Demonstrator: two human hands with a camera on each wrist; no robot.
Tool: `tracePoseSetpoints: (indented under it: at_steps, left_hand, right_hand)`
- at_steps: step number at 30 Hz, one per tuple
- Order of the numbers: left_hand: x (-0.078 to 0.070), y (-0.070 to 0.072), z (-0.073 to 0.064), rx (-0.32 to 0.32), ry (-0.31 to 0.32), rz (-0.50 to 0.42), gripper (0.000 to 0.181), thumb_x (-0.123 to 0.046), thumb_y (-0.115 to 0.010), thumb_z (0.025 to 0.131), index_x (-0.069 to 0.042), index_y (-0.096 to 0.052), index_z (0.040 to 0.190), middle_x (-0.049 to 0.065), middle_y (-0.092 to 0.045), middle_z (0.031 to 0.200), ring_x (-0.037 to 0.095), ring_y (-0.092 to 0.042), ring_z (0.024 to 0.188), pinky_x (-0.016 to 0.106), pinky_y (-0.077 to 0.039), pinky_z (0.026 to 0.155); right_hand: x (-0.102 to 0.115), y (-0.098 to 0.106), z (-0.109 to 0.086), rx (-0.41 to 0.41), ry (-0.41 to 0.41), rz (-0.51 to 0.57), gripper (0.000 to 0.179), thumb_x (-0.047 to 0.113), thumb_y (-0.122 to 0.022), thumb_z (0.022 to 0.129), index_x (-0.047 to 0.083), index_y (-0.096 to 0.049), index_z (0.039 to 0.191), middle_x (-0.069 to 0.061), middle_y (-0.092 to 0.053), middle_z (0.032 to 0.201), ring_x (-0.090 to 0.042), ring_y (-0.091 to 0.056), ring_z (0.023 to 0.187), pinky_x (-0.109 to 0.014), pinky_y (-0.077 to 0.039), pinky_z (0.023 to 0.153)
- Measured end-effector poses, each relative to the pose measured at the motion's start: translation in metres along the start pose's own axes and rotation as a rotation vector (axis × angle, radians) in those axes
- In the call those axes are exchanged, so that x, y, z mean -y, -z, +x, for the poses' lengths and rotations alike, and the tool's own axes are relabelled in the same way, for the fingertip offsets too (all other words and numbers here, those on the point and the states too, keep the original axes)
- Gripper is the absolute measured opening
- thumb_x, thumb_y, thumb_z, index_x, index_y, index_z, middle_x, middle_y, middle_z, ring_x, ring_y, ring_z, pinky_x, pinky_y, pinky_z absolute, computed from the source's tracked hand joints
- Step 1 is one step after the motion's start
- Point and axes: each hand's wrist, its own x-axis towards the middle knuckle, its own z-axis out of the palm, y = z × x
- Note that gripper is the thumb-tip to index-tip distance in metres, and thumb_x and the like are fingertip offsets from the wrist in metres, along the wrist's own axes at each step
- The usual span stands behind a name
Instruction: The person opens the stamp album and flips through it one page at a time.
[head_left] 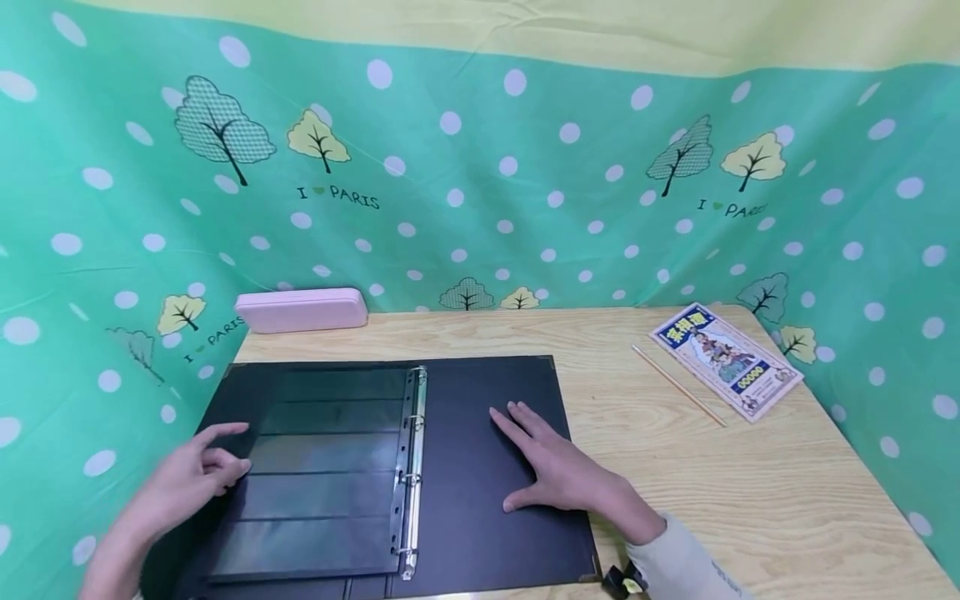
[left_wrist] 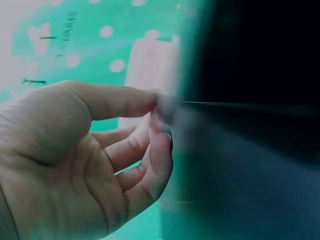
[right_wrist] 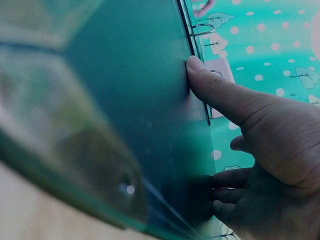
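A black ring binder point(head_left: 487, 533) lies spread on the table, with dark clear-fronted pocket pages point(head_left: 322, 496) on its left side, each page split into several horizontal strips. At the pages' left edge my left hand point(head_left: 183, 479) pinches the page edge between thumb and fingers; in the left wrist view, that hand point(left_wrist: 100, 155) meets the dark, blurred sheet at its fingertips. Over the bare right inside cover lies my right hand point(head_left: 558, 471), fingers spread and relaxed. The right wrist view has this hand point(right_wrist: 272, 145) against the cover, its fingertips partly shadowed.
Metal rings point(head_left: 412, 479) run down the binder's spine. Behind it stands a pink case point(head_left: 303, 311). To the right lie a thin wooden stick point(head_left: 678, 385) and a printed booklet point(head_left: 726, 360). A small black object point(head_left: 624, 582) sits by the right sleeve. A green dotted curtain point(head_left: 480, 183) surrounds the table.
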Motion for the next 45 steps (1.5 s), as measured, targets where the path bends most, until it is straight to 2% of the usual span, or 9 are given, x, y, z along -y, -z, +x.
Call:
tracePoseSetpoints:
  at_steps: [8,13,19,27,32,36,38,41,45]
  left_hand:
    - [0.003,-0.012,0.005,-0.028,0.087,0.097,0.084,-0.019,-0.075,0.106,0.018,-0.024,0.161,0.001,-0.075,0.090,0.022,-0.065,0.078,0.035,-0.050,0.067]
    - [-0.001,-0.016,0.004,-0.075,0.092,0.170,0.095,-0.026,-0.083,0.100,0.019,-0.024,0.160,0.004,-0.071,0.090,0.022,-0.062,0.074,0.038,-0.048,0.065]
    - [-0.004,-0.019,0.005,-0.093,0.072,0.158,0.092,-0.019,-0.082,0.101,0.020,-0.024,0.159,0.004,-0.071,0.088,0.022,-0.062,0.074,0.036,-0.048,0.065]
    - [-0.013,-0.027,-0.002,-0.163,-0.046,0.244,0.081,-0.012,-0.077,0.104,0.019,-0.028,0.159,0.003,-0.069,0.086,0.020,-0.056,0.068,0.031,-0.043,0.059]
    - [-0.026,-0.031,-0.005,-0.258,-0.147,0.295,0.063,-0.015,-0.071,0.109,0.015,-0.041,0.156,0.003,-0.066,0.085,0.018,-0.053,0.068,0.031,-0.043,0.058]
    - [-0.038,-0.035,-0.005,-0.344,-0.234,0.302,0.049,-0.011,-0.071,0.108,0.009,-0.055,0.150,0.004,-0.066,0.091,0.018,-0.057,0.074,0.031,-0.048,0.061]
    - [-0.042,-0.039,-0.005,-0.382,-0.279,0.298,0.044,-0.008,-0.072,0.107,0.007,-0.060,0.147,0.008,-0.067,0.098,0.022,-0.063,0.081,0.035,-0.054,0.065]
    - [-0.048,-0.044,-0.006,-0.432,-0.334,0.294,0.044,-0.003,-0.073,0.105,0.006,-0.062,0.146,0.018,-0.067,0.114,0.033,-0.067,0.097,0.049,-0.059,0.080]
    - [-0.056,-0.048,-0.007,-0.464,-0.381,0.300,0.049,-0.002,-0.073,0.105,0.006,-0.057,0.151,0.029,-0.061,0.138,0.048,-0.060,0.120,0.071,-0.052,0.096]
  right_hand:
    - [0.000,-0.002,-0.001,-0.007,0.005,-0.007,0.124,0.050,-0.094,0.087,0.021,-0.018,0.180,-0.023,-0.017,0.183,-0.044,-0.017,0.169,-0.067,-0.040,0.123]
    - [0.000,0.000,0.000,-0.009,0.004,-0.018,0.124,0.051,-0.094,0.087,0.021,-0.018,0.180,-0.023,-0.018,0.183,-0.045,-0.017,0.169,-0.067,-0.041,0.123]
    - [-0.004,0.001,-0.001,-0.007,0.002,-0.005,0.123,0.052,-0.093,0.088,0.022,-0.017,0.180,-0.022,-0.017,0.183,-0.044,-0.016,0.169,-0.067,-0.039,0.124]
    - [-0.005,0.010,-0.007,-0.007,0.032,0.011,0.104,0.043,-0.084,0.101,0.020,-0.020,0.179,-0.017,-0.013,0.185,-0.038,-0.010,0.171,-0.064,-0.035,0.128]
    - [-0.004,0.026,-0.015,-0.099,0.071,-0.022,0.089,0.034,-0.075,0.108,0.011,-0.023,0.178,-0.014,-0.021,0.184,-0.038,-0.018,0.170,-0.063,-0.030,0.130]
    - [-0.005,0.040,-0.024,-0.168,0.042,-0.020,0.077,0.030,-0.064,0.115,0.011,-0.023,0.178,-0.013,-0.024,0.183,-0.039,-0.021,0.169,-0.063,-0.029,0.130]
    - [-0.008,0.047,-0.030,-0.196,0.020,-0.030,0.071,0.030,-0.057,0.118,0.010,-0.023,0.177,-0.013,-0.024,0.183,-0.040,-0.021,0.169,-0.063,-0.027,0.131]
    - [-0.014,0.058,-0.039,-0.236,-0.008,-0.071,0.065,0.029,-0.048,0.121,0.006,-0.023,0.176,-0.014,-0.024,0.183,-0.040,-0.020,0.169,-0.063,-0.023,0.133]
    - [-0.025,0.071,-0.051,-0.287,-0.048,-0.142,0.063,0.027,-0.043,0.121,0.001,-0.024,0.175,-0.017,-0.024,0.182,-0.042,-0.020,0.168,-0.060,-0.020,0.135]
